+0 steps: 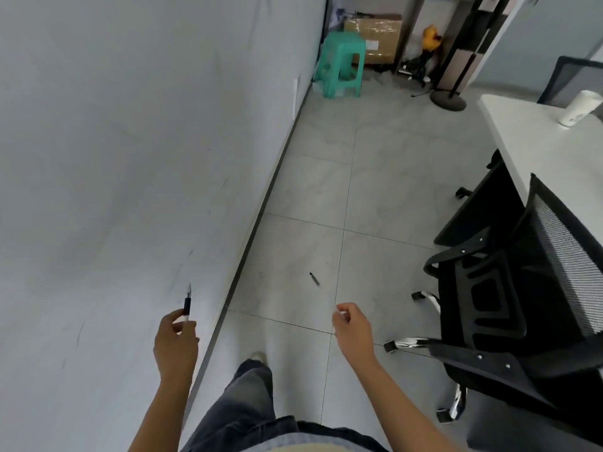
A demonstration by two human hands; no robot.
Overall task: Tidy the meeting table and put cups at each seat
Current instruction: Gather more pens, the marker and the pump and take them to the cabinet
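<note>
Tiles (375,177); left hand (176,340) pinches pen (187,305); cup (579,107) print blurred.

A green plastic stool (342,63) stands at upper centre, just before a brown cardboard box (378,37); a round black stand base (448,100) lies to their right.

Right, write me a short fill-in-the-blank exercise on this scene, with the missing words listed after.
1. The left hand grips a ___.
2. The white cup stands on the ___.
3. The plastic stool by the wall is ___ in colour.
4. A small dark object lies on the tiled ___.

Missing words: pen; table; green; floor.
</note>
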